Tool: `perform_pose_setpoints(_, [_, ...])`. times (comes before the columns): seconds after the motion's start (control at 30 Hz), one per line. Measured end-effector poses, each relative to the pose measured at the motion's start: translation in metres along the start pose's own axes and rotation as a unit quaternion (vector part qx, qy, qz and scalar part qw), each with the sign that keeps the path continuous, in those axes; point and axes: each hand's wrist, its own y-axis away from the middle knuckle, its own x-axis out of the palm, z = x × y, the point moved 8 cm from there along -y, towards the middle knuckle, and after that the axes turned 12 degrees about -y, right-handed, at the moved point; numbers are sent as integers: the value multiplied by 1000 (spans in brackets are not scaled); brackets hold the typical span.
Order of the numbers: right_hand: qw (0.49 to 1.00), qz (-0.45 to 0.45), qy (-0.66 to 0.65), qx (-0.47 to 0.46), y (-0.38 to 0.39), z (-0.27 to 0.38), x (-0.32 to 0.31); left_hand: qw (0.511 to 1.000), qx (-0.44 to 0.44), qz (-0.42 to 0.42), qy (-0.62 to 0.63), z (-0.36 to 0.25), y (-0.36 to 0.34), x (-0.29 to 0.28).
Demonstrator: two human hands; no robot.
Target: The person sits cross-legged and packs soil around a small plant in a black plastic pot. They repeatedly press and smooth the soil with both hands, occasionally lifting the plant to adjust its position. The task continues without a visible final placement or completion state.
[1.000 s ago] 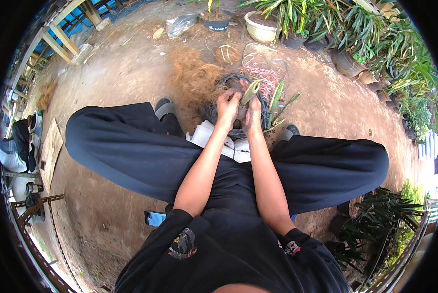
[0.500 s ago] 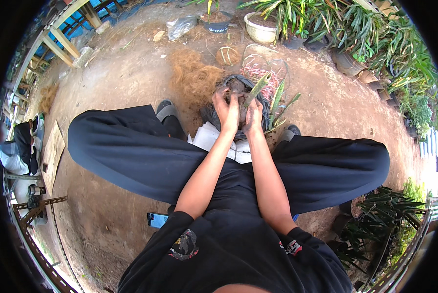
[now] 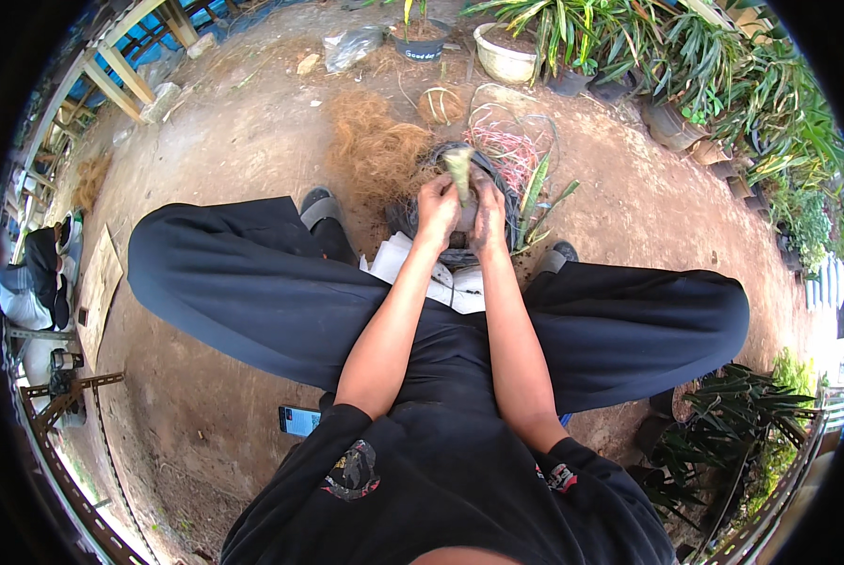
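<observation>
Between my hands stands a thick green leaf cutting, like a snake plant's [image 3: 458, 171], its top end pointing up at me and blurred. My left hand [image 3: 434, 215] is closed at the leaf's lower left side, fingertips against it. From the right, my right hand [image 3: 489, 212], dirty with soil, curls round the leaf's base. Both hands are over a black plastic bag [image 3: 510, 233] on the ground between my feet. A greyish lump shows under my fingers; what it is I cannot make out. More long green leaves [image 3: 537, 185] stand at the bag's right side.
Brown fibre [image 3: 375, 141] lies left of the bag, pink plastic string [image 3: 508, 141] beyond it. White sacking [image 3: 392, 252] lies near my lap. Farther off stand a dark pot [image 3: 420, 47], a white pot [image 3: 503, 61] and many potted plants. A phone [image 3: 299, 421] lies by my left side.
The leaf cutting has swung from leaning right to nearly upright between my hands. My left hand has moved from the dark lump at the bag's far side onto the leaf.
</observation>
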Motion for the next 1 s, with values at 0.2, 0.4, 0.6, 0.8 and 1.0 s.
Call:
perform_pose_setpoints(0.2, [994, -8, -94, 49, 0, -13, -12, 952, 214, -70, -209, -29, 0, 0])
perform_pose_setpoints(0.4, [997, 3, -46, 60, -3, -22, -20, 950, 187, -90, -234, -26, 5, -8])
perform_pose_setpoints(0.6, [995, -68, -69, 7, -1, -14, -23, 980, 118, -142, -73, -19, 5, -12])
perform_pose_setpoints(0.8, [997, -20, -59, -44, 9, -2, 1, 979, -38, -60, 190, 16, 3, 5])
perform_pose_setpoints(1.0, [999, 15, 37, -13, 4, -5, 10, 971, -112, -130, 166, 20, 6, -12])
